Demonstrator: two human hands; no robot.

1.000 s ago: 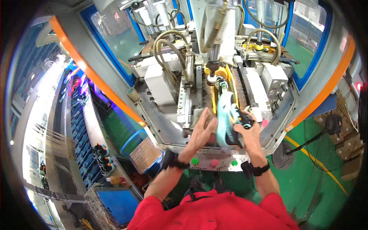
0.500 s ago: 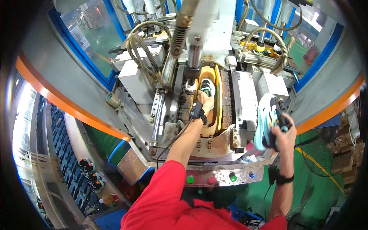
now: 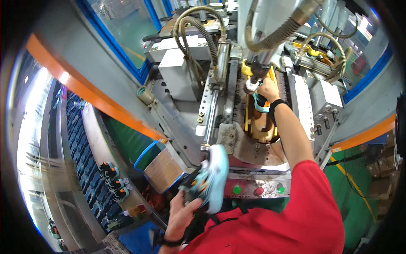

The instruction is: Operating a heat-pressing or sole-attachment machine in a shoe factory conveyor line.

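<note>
My left hand (image 3: 182, 213) is closed round a sports shoe (image 3: 216, 180) with a dark upper, orange details and a pale blue sole. It holds this shoe tilted in front of the machine's lower edge. My right hand (image 3: 269, 89) reaches into the press and grips a second sports shoe (image 3: 261, 108), whose pale blue heel end faces me. That shoe is over the yellow mould (image 3: 263, 136), its front part hidden by the hand and the press rod (image 3: 259, 67). Some fingers of my right hand are out of sight.
Push buttons (image 3: 259, 191) line the machine's front panel. To the left, a conveyor (image 3: 80, 150) runs past a ledge bearing several shoes (image 3: 114, 180). A brown board (image 3: 164, 170) stands beside the machine. Ribbed hoses (image 3: 196, 21) arch above, and an orange-edged frame (image 3: 97, 106) curves round.
My left hand has come out of the press and moved down left, now with a shoe. My right hand has gone from the right side into the press. The view has shifted left.
</note>
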